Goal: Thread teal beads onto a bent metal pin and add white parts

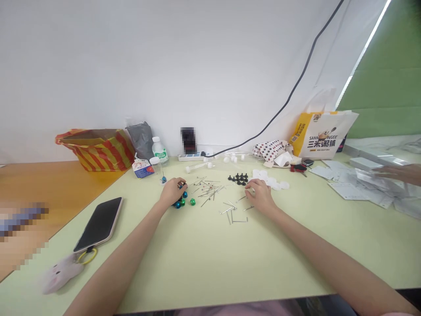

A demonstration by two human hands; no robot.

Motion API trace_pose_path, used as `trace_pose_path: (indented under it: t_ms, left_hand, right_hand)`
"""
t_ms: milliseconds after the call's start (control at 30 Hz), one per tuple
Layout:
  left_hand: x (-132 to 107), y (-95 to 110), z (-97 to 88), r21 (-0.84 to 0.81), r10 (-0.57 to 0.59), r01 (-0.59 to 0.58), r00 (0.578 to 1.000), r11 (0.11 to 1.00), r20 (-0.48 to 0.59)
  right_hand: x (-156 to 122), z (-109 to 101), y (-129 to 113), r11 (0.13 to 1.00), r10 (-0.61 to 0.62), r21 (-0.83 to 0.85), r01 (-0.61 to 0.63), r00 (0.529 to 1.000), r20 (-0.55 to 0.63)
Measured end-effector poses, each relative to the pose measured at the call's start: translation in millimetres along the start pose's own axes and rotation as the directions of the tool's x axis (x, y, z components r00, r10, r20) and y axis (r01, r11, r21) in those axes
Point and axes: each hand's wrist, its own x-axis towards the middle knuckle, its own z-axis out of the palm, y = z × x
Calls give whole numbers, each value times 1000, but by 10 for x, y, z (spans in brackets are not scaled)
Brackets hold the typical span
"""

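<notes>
My left hand [173,192] rests at a small cluster of shiny blue and green balls that look like jingle bells, its fingers curled around a dark blue ball [180,186]. Just beside it, a green ball [192,202] lies alone. My right hand [260,195] hovers low over the table, fingers bent, with a gap between thumb and forefinger; I see nothing held there. Small black pegs with flat bases [239,179] stand just left of its fingertips. Between the hands lie thin metal pins [210,188] and several silver nail-like rods [239,221]. White discs [271,182] lie behind the right hand.
A phone [99,224] with a plush charm [64,273] lies at the left. Clear tubes [199,166], a bottle [159,150] and a milk carton [143,168] line the back. Another person's hand [399,172] touches plastic packets [371,184] at the right.
</notes>
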Motion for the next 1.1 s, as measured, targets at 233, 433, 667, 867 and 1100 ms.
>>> trace_pose_path:
  t_ms: [233,433,667,867,1100]
  left_hand:
    - [9,-26,15,-50,-12,13,1000,999,16]
    - [-8,3,1,-78,20,-21,1000,997,-16]
    - [-50,226,-98,-147,105,-128,982,981,-157]
    - [-168,578,-147,-319,144,-197,973,927,-183]
    - [-268,728,-74,-629,66,-148,986,763,-152]
  right_hand:
    - [-51,-8,-135,997,-63,57,57,990,122]
    - [-61,27,-133,995,-76,76,65,984,161]
    - [-29,81,-234,992,-95,102,77,978,184]
    - [445,266,-588,976,-204,152,157,902,380]
    - [894,493,-734,953,-304,180,245,757,578]
